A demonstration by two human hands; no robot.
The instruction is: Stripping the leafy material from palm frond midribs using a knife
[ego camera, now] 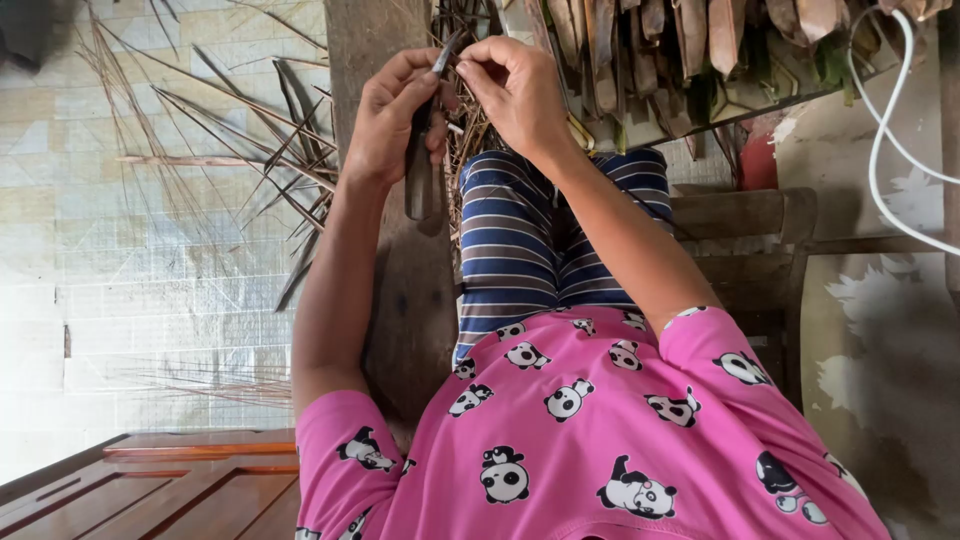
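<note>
My left hand (392,118) is closed around a dark knife (421,185). Its wide end hangs down below my fist and its narrow end pokes up by my thumb. My right hand (518,88) is just to the right, its fingertips pinching a thin dry leaf strip (450,47) at the knife's upper end. Both hands are held together above my knees, over striped blue shorts (520,240). I cannot make out how the strip and the knife touch.
A wooden post (405,300) runs under my left arm. Dry palm leaf ribs (230,150) lie on the tiled floor at the left. A bundle of brown leaves (700,40) sits at the top right, with a white cable (880,150), a wooden bench (750,250), and brown wooden furniture (170,490).
</note>
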